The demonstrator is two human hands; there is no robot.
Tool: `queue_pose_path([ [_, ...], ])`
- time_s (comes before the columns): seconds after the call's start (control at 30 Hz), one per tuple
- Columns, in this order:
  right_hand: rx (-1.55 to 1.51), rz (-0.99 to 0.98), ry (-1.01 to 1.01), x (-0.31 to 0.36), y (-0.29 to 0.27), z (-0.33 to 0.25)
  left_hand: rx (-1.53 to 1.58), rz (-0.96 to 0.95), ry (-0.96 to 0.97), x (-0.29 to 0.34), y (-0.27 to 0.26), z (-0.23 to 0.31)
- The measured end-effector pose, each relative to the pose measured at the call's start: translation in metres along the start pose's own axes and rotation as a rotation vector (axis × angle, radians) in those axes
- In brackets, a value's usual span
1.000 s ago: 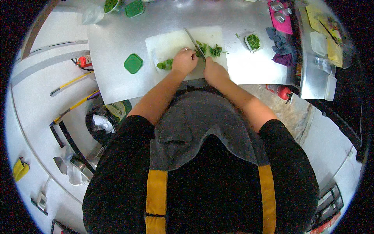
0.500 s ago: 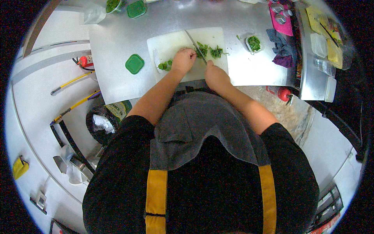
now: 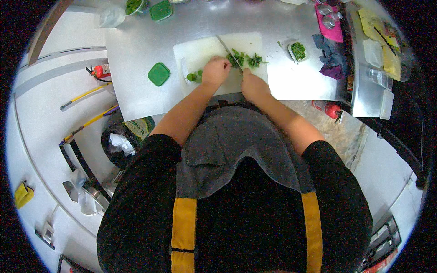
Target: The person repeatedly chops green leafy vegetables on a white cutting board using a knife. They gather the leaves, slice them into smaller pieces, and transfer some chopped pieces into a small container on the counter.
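Note:
A white cutting board [image 3: 195, 47] lies on the steel table before me. On its left part my left hand [image 3: 215, 71] is closed, its curled fingers over a bunch of green leaves [image 3: 194, 76] that sticks out behind the hand. My right hand [image 3: 255, 85] grips a kitchen knife [image 3: 224, 45], whose long blade slants up and left beside the left knuckles. Chopped greens [image 3: 255, 60] lie in a small heap right of the blade, and more greens touch the blade. How the left fingertips press on the leaves is hidden.
Left of the board is a green square lid [image 3: 159, 74]. A small container of cut greens [image 3: 297, 51] stands to the right, near a dark crumpled cloth [image 3: 325, 50]. Further back are another green lid [image 3: 160, 11] and a bowl of greens [image 3: 134, 6].
My hands and the knife have shifted only slightly, the knife's handle end a little upward. Both hands keep their closed grip over the board.

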State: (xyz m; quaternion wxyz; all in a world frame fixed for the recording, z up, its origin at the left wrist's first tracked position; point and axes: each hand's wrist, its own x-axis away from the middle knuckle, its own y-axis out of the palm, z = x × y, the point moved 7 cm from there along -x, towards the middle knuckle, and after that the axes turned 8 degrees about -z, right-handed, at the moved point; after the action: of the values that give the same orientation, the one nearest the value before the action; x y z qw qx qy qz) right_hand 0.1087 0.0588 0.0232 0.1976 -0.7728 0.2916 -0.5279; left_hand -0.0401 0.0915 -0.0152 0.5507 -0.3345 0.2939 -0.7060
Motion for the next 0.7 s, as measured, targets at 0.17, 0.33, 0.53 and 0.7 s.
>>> queue_pose_path([
  [0.17, -0.053, -0.037, 0.007, -0.001, 0.002, 0.0, 0.013, -0.006, -0.045, 0.001, 0.001, -0.002],
  [0.33, -0.014, 0.001, -0.049, -0.006, -0.011, -0.01, 0.038, -0.009, -0.001, 0.006, 0.0, -0.003],
  [0.53, -0.049, -0.018, 0.026, -0.002, -0.001, -0.004, 0.058, -0.004, 0.059, 0.002, 0.003, -0.009],
  [0.7, -0.008, 0.03, -0.065, -0.01, 0.0, -0.007, 0.063, 0.02, 0.076, 0.003, 0.003, -0.01],
])
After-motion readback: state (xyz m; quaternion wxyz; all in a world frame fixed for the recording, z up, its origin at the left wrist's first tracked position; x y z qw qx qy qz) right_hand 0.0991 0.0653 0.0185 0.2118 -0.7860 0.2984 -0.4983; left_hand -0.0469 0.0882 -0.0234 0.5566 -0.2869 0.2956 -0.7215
